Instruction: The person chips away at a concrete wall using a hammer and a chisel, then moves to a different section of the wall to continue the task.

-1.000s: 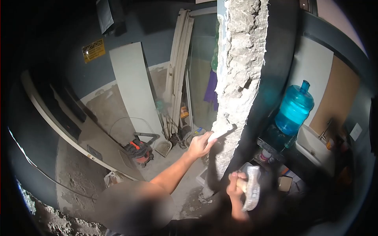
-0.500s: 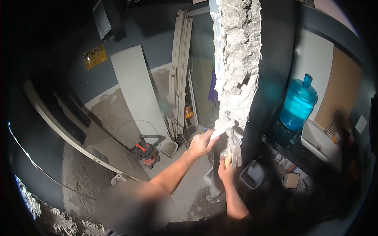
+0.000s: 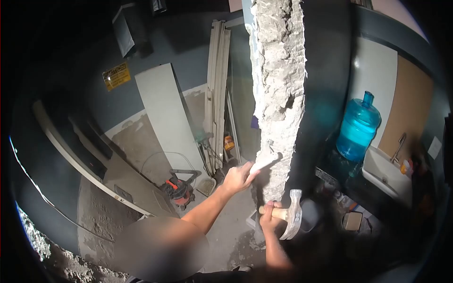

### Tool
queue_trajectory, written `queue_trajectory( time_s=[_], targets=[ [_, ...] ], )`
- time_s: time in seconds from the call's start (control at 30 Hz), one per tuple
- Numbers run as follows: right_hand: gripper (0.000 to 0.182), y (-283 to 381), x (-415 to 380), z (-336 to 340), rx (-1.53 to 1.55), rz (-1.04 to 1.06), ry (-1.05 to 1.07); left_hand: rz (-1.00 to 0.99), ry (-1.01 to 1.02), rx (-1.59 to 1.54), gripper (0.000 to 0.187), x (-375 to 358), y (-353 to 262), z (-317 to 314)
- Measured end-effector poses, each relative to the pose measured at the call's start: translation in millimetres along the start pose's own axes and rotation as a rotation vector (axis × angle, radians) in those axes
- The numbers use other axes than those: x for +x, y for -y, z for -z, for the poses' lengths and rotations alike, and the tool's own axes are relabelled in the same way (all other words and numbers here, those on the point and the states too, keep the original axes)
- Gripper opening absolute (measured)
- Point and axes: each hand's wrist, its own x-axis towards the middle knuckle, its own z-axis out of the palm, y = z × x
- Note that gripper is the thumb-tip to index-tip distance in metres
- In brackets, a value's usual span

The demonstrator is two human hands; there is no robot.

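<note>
A rough, broken wall edge (image 3: 278,89) of pale plaster and masonry runs upright in front of me. My left hand (image 3: 237,178) is closed around a whitish chisel-like tool (image 3: 265,160), whose body lies slanted against the lower part of that edge. Its exact kind is hard to make out under the glare. Lower down and to the right, my right hand (image 3: 270,218) grips the light handle of a claw hammer (image 3: 295,212). The dusty hammer head is off to the right of the wall edge, apart from the chisel-like tool.
A red and black shop vacuum (image 3: 178,191) stands on the floor left, by a leaning white board (image 3: 165,104) and upright trim strips (image 3: 217,89). At right are a blue water jug (image 3: 358,127), a white sink (image 3: 384,174) and a grey bin (image 3: 309,214).
The hammer has swung down and away from the chisel-like tool, its head now lower and turned right. My left hand keeps its hold at the wall edge. The view has shifted slightly.
</note>
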Motion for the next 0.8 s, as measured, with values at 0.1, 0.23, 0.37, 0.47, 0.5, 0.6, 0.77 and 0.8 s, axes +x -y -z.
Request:
queue_trajectory(
  time_s=[0.1,0.23,0.37,0.47,0.5,0.6,0.77,0.8],
  targets=[
    [0.027,-28.8,12.8,-12.8,-0.430,-0.277,0.178,0.054,-0.011,-0.003,0.026,-3.8,-8.4,-3.2],
    [0.025,-22.4,-3.1,-5.7,-0.243,-0.015,0.008,0.058,-0.007,0.028,0.032,-2.7,-8.4,-4.5],
    [0.015,23.0,-11.4,9.9,0.289,-0.178,0.086,0.014,-0.039,0.055,0.032,-8.5,-15.3,-6.4],
    [0.016,28.5,-5.2,18.6,0.237,-0.079,0.075,-0.036,-0.053,0.069,0.027,-1.1,-8.1,1.6],
    [0.015,28.6,-4.0,22.4,0.178,-0.045,0.079,-0.036,-0.054,0.071,0.027,1.1,-3.6,4.0],
    [0.015,31.6,-1.8,26.1,0.196,-0.110,0.070,-0.141,-0.023,0.084,0.029,5.3,9.9,11.3],
    [0.019,10.7,-9.4,21.3,0.046,0.157,-0.016,-0.214,0.093,0.037,0.030,26.6,28.4,27.4],
    [0.019,3.2,-6.0,19.9,-0.063,0.271,-0.024,-0.225,0.111,0.033,0.030,29.9,26.1,30.7]
  ],
)
